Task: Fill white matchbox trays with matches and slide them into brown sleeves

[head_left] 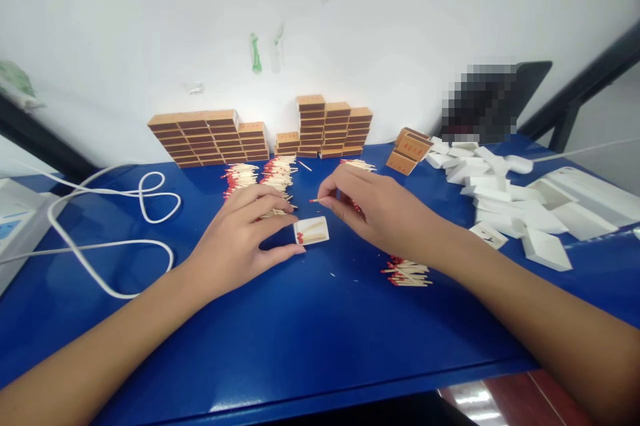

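A small white matchbox tray (323, 230) lies on the blue table with several red-tipped matches inside. My left hand (237, 239) steadies its left end, thumb at the near corner and forefinger at the far one. Just above and right of the tray, my right hand (375, 203) pinches a single match (314, 201) between thumb and forefinger, its red head pointing left. Beyond my left hand are two heaps of loose matches (278, 173). Another pile of matches (407, 271) sits below my right wrist, and more matches (359, 164) are partly hidden behind that hand.
Stacked brown matchboxes (210, 139) line the wall, with a second stack (335, 126) further right. A few loose box sleeves (407, 149) stand beside a heap of white empty trays (500, 193). White cable (173, 196) loops across the left side. A dark screen (520, 99) leans behind.
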Tool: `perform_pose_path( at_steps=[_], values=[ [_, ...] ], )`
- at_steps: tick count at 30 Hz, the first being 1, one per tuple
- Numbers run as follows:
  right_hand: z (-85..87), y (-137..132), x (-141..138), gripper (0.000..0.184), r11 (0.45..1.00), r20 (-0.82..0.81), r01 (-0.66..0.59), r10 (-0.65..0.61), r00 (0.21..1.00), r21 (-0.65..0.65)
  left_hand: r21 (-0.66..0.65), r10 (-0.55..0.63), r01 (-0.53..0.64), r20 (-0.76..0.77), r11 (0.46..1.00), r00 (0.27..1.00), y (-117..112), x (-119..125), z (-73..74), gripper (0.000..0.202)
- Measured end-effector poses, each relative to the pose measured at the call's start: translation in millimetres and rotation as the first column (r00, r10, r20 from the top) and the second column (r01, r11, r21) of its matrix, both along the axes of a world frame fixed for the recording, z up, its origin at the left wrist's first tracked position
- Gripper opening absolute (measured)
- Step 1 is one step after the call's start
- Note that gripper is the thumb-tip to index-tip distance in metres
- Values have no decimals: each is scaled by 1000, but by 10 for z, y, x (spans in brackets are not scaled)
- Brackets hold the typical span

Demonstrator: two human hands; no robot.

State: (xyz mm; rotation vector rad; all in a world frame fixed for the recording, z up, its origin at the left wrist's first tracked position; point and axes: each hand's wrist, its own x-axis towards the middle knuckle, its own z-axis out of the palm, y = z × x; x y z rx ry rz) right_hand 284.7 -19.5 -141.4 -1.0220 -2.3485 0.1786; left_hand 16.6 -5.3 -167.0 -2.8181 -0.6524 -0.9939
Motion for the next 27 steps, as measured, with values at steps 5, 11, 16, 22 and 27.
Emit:
perform_pose_path(
  at_steps=[5,11,16,22,27],
  values=[
    [-60,-7,-24,13,999,18,-47,47,999,-6,-1,20,-20,-14,1000,1000,-4,4,-15,30],
    [-280,-29,-120,21,995,107,-94,90,990,32,-2,20,-20,4,1000,1000,-21,21,-20,25],
    [-367,-12,-149,24,994,120,-92,84,989,57,-13,18,-18,3,1000,1000,-26,22,-21,24],
    [-322,-26,-131,20,999,152,-37,31,988,31,-20,14,-14,-2,1000,1000,-21,22,-22,24],
    [-254,-41,-135,17,1000,216,-20,21,976,-7,-19,20,-20,-8,1000,1000,-28,27,-26,24]
  ],
)
